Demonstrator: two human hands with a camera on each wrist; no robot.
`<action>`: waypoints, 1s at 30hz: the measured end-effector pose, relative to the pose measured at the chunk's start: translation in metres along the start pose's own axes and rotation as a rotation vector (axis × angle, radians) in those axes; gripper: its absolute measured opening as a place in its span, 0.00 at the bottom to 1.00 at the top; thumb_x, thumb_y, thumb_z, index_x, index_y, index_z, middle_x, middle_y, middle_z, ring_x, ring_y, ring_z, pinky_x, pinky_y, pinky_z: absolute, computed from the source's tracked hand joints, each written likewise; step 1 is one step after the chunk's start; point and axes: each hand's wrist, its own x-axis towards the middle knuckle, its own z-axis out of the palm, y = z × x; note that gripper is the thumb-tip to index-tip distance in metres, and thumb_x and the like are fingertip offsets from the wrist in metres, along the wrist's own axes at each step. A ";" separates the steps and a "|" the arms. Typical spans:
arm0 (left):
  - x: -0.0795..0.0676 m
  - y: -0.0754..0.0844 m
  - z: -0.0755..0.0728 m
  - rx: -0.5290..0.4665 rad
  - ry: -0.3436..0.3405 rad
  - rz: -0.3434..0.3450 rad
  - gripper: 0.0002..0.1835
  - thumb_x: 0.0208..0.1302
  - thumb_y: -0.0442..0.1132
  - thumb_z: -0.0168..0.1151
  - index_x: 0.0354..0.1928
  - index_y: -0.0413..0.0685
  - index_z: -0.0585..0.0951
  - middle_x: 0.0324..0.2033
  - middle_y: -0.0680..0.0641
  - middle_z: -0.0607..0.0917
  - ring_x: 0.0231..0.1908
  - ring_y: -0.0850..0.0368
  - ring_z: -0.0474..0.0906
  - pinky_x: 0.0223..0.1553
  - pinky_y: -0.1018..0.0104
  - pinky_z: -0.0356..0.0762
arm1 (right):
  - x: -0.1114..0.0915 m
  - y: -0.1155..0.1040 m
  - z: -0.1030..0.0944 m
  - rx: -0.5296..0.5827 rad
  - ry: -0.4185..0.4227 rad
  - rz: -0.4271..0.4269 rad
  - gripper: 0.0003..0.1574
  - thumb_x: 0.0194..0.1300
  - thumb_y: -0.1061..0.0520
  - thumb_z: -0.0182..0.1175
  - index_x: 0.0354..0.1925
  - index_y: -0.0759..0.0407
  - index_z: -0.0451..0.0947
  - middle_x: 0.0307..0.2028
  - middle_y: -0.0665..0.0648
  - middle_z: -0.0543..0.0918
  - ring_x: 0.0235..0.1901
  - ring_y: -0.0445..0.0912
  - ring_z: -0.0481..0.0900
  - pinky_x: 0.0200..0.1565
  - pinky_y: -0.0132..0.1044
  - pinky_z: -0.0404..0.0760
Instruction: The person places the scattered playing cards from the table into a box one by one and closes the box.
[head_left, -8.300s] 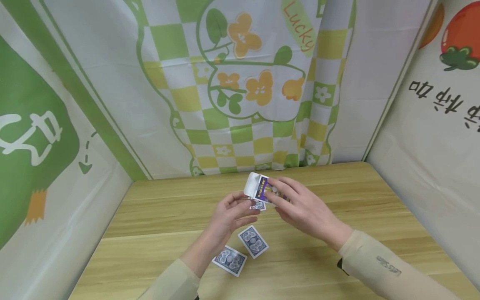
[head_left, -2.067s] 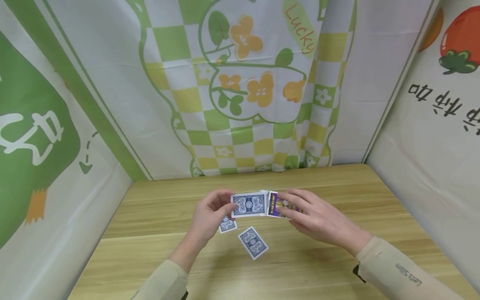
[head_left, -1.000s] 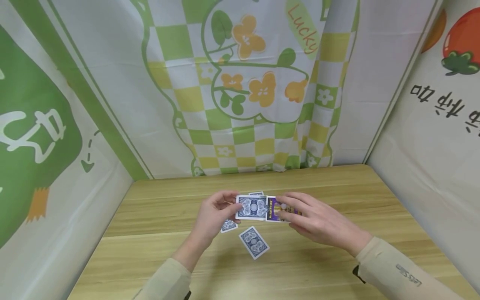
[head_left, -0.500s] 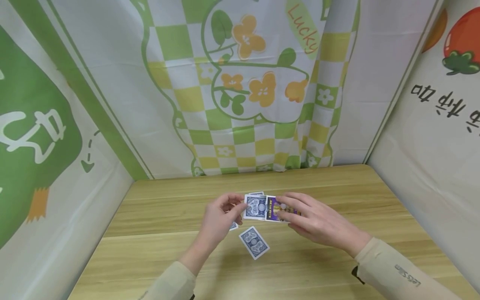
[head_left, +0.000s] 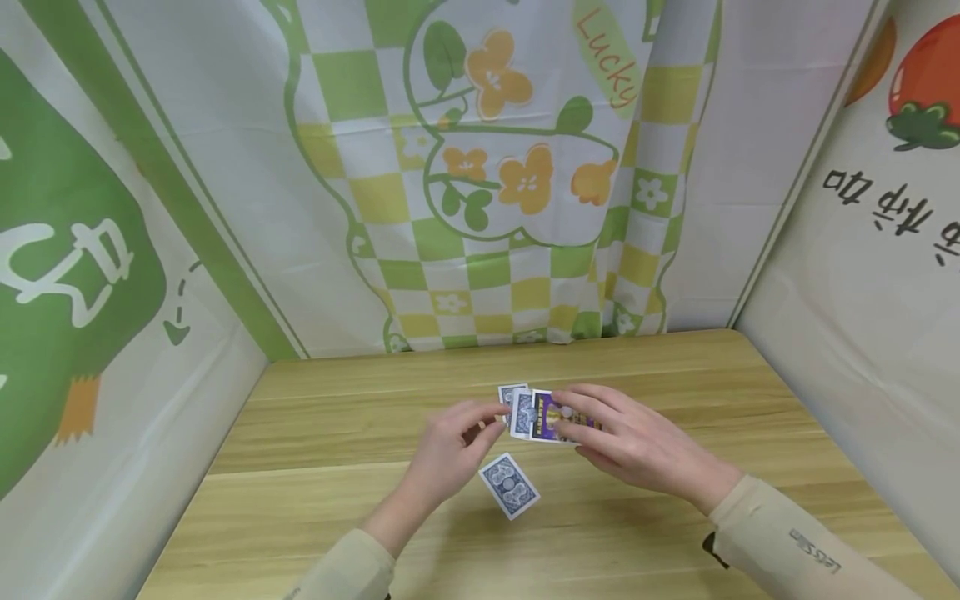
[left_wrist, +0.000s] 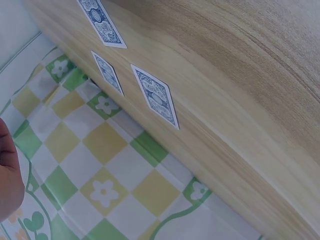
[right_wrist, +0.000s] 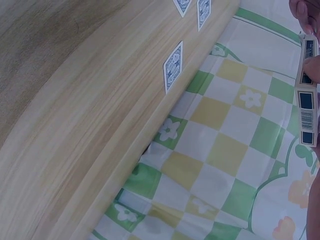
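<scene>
My right hand (head_left: 626, 437) grips a purple card box (head_left: 549, 417) above the table, with its fingers spread over the printed face. Blue-backed playing cards (head_left: 523, 414) stick out of the box's left end, mostly inside it; how many cards, I cannot tell. My left hand (head_left: 453, 446) has its thumb and index finger curled at the cards' outer end. In the right wrist view, the box's barcode side (right_wrist: 306, 120) shows at the right edge. The left wrist view catches only part of a hand (left_wrist: 9, 172).
Three loose playing cards lie face down on the wooden table (head_left: 322, 475): a near card (head_left: 510, 486), a far card (head_left: 513, 389) partly behind the held cards, and another card (left_wrist: 155, 95) visible in the left wrist view. A checked cloth (head_left: 487, 275) hangs behind.
Over the last second, the playing cards have slid rightward into the box, and my left hand has followed them right. My right hand and the box have stayed nearly still.
</scene>
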 end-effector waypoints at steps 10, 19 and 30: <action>-0.002 -0.001 0.004 0.082 -0.044 0.099 0.12 0.66 0.34 0.68 0.51 0.46 0.87 0.28 0.55 0.83 0.23 0.73 0.68 0.22 0.78 0.74 | 0.000 0.000 0.000 -0.004 -0.006 0.003 0.21 0.79 0.53 0.48 0.61 0.54 0.81 0.66 0.60 0.77 0.62 0.56 0.77 0.57 0.48 0.85; -0.002 0.000 0.005 0.125 -0.122 0.096 0.13 0.68 0.36 0.66 0.54 0.47 0.87 0.27 0.56 0.83 0.23 0.73 0.68 0.24 0.79 0.74 | 0.001 0.000 -0.001 -0.004 -0.010 0.004 0.21 0.80 0.52 0.47 0.60 0.54 0.81 0.66 0.60 0.77 0.63 0.55 0.76 0.58 0.48 0.85; -0.003 0.000 0.006 0.105 -0.195 0.065 0.15 0.69 0.36 0.65 0.57 0.47 0.86 0.31 0.53 0.86 0.23 0.73 0.69 0.24 0.79 0.76 | -0.001 0.000 -0.001 -0.012 -0.005 0.012 0.22 0.80 0.51 0.45 0.59 0.55 0.82 0.65 0.60 0.78 0.62 0.55 0.77 0.57 0.48 0.85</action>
